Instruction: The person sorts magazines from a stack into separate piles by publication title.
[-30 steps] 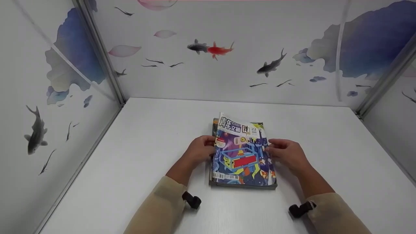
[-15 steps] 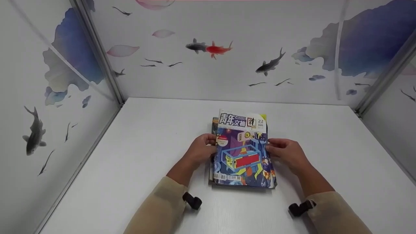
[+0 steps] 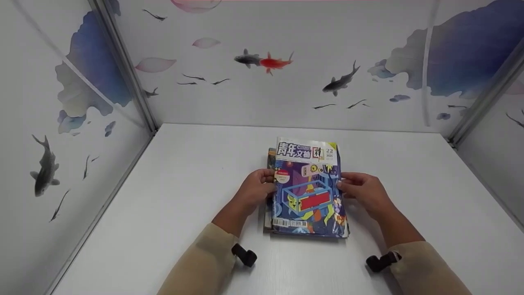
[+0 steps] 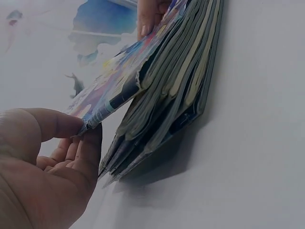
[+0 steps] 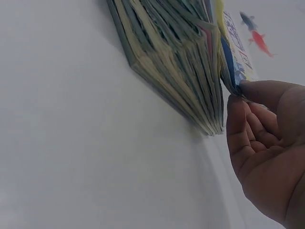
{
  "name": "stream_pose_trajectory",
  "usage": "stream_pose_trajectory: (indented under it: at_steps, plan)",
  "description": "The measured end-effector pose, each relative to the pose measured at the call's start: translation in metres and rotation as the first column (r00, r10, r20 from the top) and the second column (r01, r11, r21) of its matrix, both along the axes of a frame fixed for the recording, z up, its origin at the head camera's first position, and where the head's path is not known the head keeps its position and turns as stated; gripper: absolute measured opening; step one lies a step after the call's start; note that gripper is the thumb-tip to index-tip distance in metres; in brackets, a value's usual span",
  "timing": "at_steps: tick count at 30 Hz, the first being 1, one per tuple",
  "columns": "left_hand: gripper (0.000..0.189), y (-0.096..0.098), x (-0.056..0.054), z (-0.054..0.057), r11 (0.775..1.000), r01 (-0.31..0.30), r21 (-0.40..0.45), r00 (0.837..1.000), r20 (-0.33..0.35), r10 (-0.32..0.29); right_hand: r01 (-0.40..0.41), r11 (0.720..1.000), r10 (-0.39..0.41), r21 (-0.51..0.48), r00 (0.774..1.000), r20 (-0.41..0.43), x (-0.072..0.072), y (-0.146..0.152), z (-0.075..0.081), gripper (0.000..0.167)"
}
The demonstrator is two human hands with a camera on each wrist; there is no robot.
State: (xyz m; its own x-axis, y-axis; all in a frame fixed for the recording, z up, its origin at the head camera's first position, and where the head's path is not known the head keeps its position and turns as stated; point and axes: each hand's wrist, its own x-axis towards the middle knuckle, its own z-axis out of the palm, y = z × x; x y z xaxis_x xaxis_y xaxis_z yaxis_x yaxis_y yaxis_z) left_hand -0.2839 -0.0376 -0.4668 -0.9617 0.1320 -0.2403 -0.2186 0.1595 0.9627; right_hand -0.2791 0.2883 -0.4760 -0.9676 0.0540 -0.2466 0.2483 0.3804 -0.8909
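A magazine (image 3: pixel 307 196) with a colourful purple and blue cover lies on top of a stack of magazines (image 4: pixel 186 81). My left hand (image 3: pixel 256 190) pinches its left edge between thumb and fingers. At the opposite edge, my right hand (image 3: pixel 364 192) pinches it the same way. In the left wrist view the top magazine is lifted off the pile along the side my left hand holds. The right wrist view also shows its edge raised between my thumb and forefinger. The pile beneath peeks out at the left of the top magazine in the head view.
The stack rests on a white table (image 3: pixel 196 164). Behind it stands a white wall (image 3: pixel 270 102) painted with fish and petals. More painted panels on metal posts (image 3: pixel 127 69) close in the left and right sides.
The top magazine has turned slightly straighter and shifted to the right and a little away from me, uncovering more of the pile's left edge. Both hands have moved slightly right with it.
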Motion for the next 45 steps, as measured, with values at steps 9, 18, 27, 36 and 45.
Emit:
stream_pose_trajectory:
  at_steps: [9,18,27,36,45]
  plan:
    - [0.044,0.003,0.003,0.003,0.994,0.016,0.105,0.999,0.027,-0.019,-0.021,0.997,0.020,-0.071,1.000,-0.002,0.003,0.004,0.002,0.076]
    - [0.046,0.017,0.005,0.007,0.992,-0.012,0.127,0.999,0.034,0.008,-0.028,0.990,0.025,-0.140,0.999,-0.020,0.005,0.018,0.010,0.070]
    - [0.046,0.042,0.013,0.012,0.974,-0.003,0.225,1.000,0.021,-0.002,-0.029,0.976,0.015,-0.218,0.998,-0.064,0.015,0.042,0.019,0.065]
    - [0.049,0.076,0.018,0.008,0.977,0.014,0.215,1.000,-0.016,-0.011,-0.001,0.969,-0.016,-0.247,0.998,-0.066,0.024,0.076,0.020,0.068]
    - [0.051,0.128,0.032,0.007,0.954,-0.039,0.297,0.997,0.070,0.019,0.035,0.971,-0.041,-0.235,0.999,-0.022,0.035,0.125,0.021,0.069]
